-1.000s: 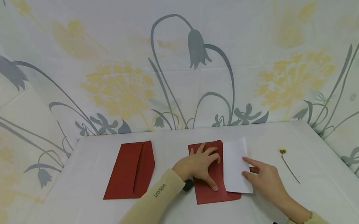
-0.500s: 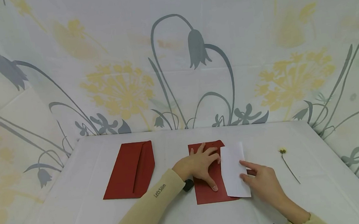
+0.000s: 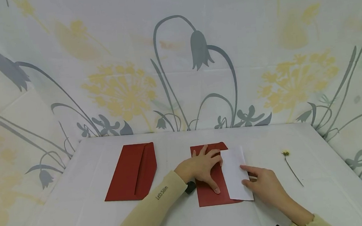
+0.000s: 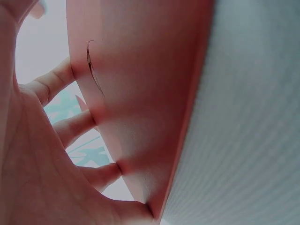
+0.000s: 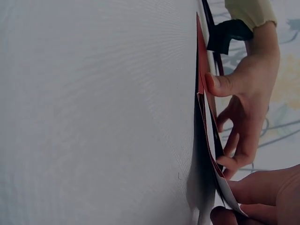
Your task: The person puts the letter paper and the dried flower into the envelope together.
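My left hand (image 3: pixel 201 165) lies with spread fingers across a red envelope (image 3: pixel 209 195), pressing it against the table. In the left wrist view those fingertips (image 4: pixel 101 176) touch the envelope's surface, which has a thin dark slit or mark. A white sheet of paper (image 3: pixel 234 176) overlaps the envelope's right side, its left edge at the envelope's opening. My right hand (image 3: pixel 266 184) pinches the paper's right edge between thumb and fingers. From the right wrist, the paper (image 5: pixel 226 191) shows slightly bent, its far part between the red layers.
Another red envelope (image 3: pixel 128 173) lies at the left, its flap side to the right. A small dried flower (image 3: pixel 291 166) with a thin stem rests at the right. White cloth covers the table (image 3: pixel 167 146), and a flower-patterned curtain (image 3: pixel 177 73) hangs behind.
My right hand has shifted left and toward me, carrying the white paper a little further over the red envelope. The left hand stays in place.
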The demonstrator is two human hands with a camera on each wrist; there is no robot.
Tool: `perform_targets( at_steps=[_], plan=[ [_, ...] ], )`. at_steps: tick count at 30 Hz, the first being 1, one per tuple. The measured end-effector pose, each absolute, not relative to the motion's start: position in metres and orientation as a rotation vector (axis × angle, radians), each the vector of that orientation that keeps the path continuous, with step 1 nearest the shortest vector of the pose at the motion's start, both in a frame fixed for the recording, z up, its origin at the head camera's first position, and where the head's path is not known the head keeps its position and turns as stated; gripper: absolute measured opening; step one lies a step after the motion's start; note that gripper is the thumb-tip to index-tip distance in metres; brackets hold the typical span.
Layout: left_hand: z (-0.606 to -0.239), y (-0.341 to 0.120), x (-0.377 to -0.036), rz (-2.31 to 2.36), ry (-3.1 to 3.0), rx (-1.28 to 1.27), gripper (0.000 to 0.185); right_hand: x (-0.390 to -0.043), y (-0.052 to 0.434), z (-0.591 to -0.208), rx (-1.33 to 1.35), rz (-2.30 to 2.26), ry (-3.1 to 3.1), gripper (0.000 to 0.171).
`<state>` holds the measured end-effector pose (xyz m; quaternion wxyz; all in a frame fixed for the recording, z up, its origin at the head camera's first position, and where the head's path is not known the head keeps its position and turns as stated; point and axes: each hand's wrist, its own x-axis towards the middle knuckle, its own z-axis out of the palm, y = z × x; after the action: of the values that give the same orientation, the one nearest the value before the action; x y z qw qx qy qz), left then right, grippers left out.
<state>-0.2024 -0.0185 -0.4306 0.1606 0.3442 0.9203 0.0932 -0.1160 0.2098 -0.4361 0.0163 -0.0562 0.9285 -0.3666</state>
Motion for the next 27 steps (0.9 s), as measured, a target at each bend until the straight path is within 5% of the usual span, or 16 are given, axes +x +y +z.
perform_targets(
  at_steps=[27],
  plan=[
    [-0.43,-0.018,-0.201,0.244,2.656,0.981,0.076,-0.128,0.194,-0.427,-0.473,-1.051,3.024,0.038]
  ],
)
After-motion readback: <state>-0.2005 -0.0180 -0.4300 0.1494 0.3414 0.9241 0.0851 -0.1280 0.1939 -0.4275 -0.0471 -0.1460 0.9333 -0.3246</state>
